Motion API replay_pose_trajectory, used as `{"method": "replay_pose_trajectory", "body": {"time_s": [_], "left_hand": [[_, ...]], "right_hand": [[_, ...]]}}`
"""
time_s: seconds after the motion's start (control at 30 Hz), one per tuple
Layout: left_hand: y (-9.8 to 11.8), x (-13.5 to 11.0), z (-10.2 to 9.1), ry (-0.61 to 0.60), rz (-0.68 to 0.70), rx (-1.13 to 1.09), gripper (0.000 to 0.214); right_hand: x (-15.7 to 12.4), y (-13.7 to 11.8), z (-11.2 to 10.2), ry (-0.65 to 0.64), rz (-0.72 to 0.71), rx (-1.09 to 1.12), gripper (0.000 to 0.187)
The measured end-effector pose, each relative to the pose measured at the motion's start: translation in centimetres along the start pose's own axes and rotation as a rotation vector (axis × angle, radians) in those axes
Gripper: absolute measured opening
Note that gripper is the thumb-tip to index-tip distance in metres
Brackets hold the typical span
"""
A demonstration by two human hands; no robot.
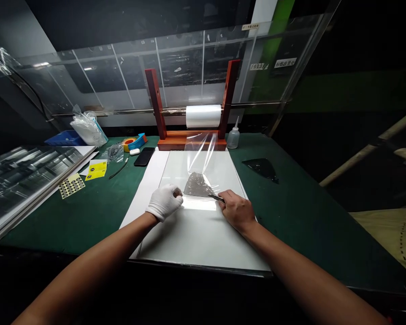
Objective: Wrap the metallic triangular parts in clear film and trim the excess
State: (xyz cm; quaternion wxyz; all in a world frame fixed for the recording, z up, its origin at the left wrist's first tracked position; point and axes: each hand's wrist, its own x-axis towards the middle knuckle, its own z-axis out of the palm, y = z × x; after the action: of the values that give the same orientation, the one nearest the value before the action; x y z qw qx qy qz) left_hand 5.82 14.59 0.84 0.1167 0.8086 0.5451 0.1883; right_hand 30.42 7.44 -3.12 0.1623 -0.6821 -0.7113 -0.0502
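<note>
The left hand [164, 202] wears a white cloth glove [167, 203] with small folds, but the right hand [236, 209], left arm [88, 262] and right arm [311, 266] are bare

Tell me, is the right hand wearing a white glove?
No, the right hand is bare, and the white glove is on the left hand.
</note>
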Motion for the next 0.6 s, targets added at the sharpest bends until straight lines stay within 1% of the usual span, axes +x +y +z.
{"method": "replay_pose_trajectory", "body": {"time_s": [0.17, 0.3, 0.5, 0.6], "left_hand": [[-0.8, 0.1, 0.4, -0.024, -0.045, -0.073, 0.017], [-1.2, 0.1, 0.7, -0.028, -0.067, -0.111, 0.017], [-1.9, 0.2, 1.2, -0.02, -0.061, -0.111, 0.017], [-2.2, 0.1, 1.3, -0.018, -0.035, -0.085, 0.016]], "right_hand": [[0.5, 0.1, -0.1, -0.013, -0.073, -0.021, 0.029], [0.8, 0.1, -0.1, -0.031, -0.111, -0.045, 0.021], [1.2, 0.3, -0.1, -0.035, -0.137, -0.081, 0.024], [1.4, 0.3, -0.1, -0.041, -0.162, -0.089, 0.024]]}}
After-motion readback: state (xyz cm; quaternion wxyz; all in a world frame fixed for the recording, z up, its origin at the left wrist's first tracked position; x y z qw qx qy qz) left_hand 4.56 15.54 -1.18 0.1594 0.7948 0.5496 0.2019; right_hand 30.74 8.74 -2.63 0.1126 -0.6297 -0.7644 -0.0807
